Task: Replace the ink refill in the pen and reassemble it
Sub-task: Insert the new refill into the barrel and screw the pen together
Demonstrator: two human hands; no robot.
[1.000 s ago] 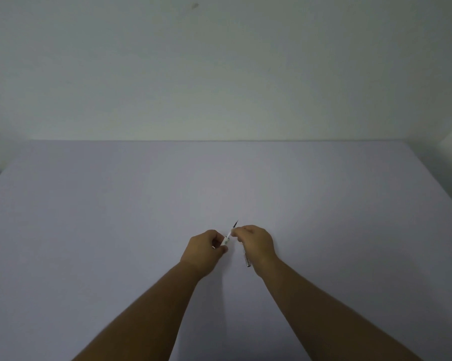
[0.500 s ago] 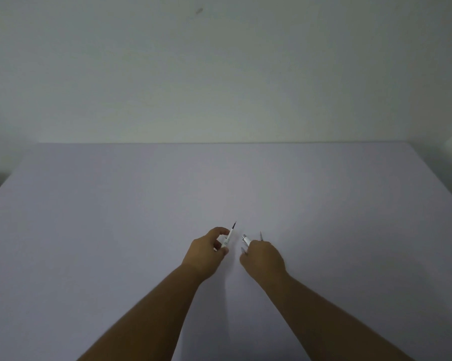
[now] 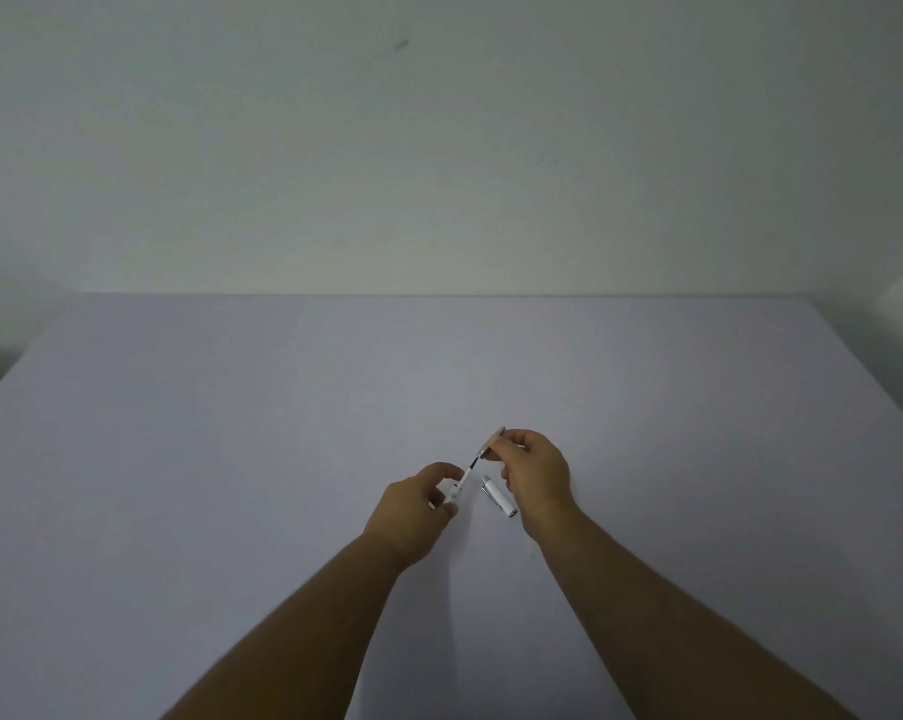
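Observation:
My left hand (image 3: pixel 417 506) pinches a white pen barrel (image 3: pixel 458 490) that points up and to the right, with a thin dark refill tip (image 3: pixel 473 464) sticking out of its end. My right hand (image 3: pixel 536 472) holds a small grey pen piece (image 3: pixel 491 443) right at that tip, in line with the barrel. A white and silver pen part (image 3: pixel 497 496) lies on the table between my two hands, touching neither.
The pale lilac table (image 3: pixel 231 459) runs back to a plain white wall. Its left and right edges are in view at the sides.
My right hand set the white and silver part down on the table, then rose and brought the grey piece up to the refill tip. My left hand stayed put.

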